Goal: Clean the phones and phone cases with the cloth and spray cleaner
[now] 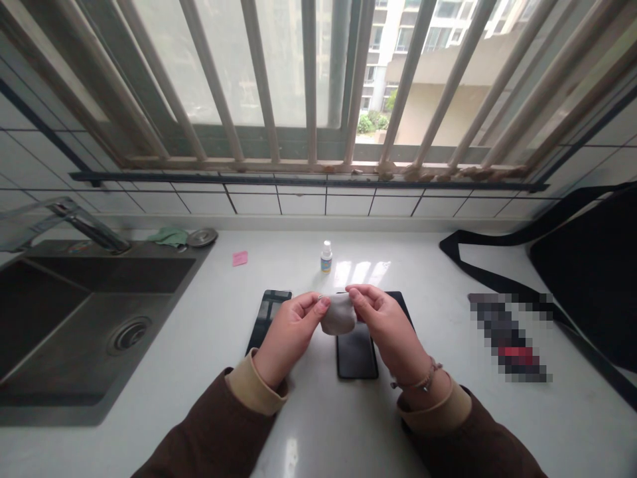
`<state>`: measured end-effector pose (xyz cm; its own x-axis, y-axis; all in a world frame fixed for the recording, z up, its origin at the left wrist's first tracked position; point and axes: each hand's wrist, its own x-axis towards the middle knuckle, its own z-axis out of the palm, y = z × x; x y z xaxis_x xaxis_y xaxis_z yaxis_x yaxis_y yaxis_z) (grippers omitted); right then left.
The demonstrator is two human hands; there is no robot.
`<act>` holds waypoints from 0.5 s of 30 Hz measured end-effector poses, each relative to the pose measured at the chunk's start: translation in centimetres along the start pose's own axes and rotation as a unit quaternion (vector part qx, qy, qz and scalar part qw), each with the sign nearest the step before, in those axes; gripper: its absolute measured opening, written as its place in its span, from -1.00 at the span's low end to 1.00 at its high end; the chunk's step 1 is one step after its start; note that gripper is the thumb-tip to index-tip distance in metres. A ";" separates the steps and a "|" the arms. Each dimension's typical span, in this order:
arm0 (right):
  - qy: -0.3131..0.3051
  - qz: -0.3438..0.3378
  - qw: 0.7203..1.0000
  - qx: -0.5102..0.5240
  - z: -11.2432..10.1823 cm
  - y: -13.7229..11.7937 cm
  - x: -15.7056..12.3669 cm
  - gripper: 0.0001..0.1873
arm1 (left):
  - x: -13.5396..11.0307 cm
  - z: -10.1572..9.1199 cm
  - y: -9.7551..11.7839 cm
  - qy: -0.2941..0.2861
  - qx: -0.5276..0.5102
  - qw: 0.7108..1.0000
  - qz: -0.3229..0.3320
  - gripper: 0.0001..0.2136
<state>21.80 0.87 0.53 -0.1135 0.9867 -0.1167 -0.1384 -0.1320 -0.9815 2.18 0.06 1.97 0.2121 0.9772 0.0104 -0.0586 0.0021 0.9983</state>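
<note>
A small light-grey cloth (pixel 338 317) is stretched between my two hands above the counter. My left hand (pixel 291 325) pinches its left upper corner between thumb and fingers. At the opposite corner, my right hand (pixel 385 324) is closed the same way. Just below the cloth lies a black phone (pixel 357 358), its upper part hidden. Beside my left hand is another dark phone (pixel 269 312), partly covered by that hand. Behind my right hand a dark flat device (pixel 399 302) shows only in part. A small white bottle (pixel 326 257) stands upright beyond my hands.
A steel sink (pixel 149 385) with a faucet (pixel 89 226) is at the left. Near it are a green cloth (pixel 168 236), a metal drain cover (pixel 202 237) and a pink note (pixel 239 258). A black bag (pixel 592 265) with a strap and a pixelated item (pixel 512 338) lie right.
</note>
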 end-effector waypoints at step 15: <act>0.078 -0.083 0.988 -0.108 -0.7 -1.0 0.0 -0.65 | -0.7 0.5 -0.6 0.036 0.399 0.915 0.035 -0.72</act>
<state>22.67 1.03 1.42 0.0477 0.9979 0.0438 0.0729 0.0403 -0.9965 2.53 -0.69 1.43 0.1690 0.9804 0.1011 0.6686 -0.1894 0.7191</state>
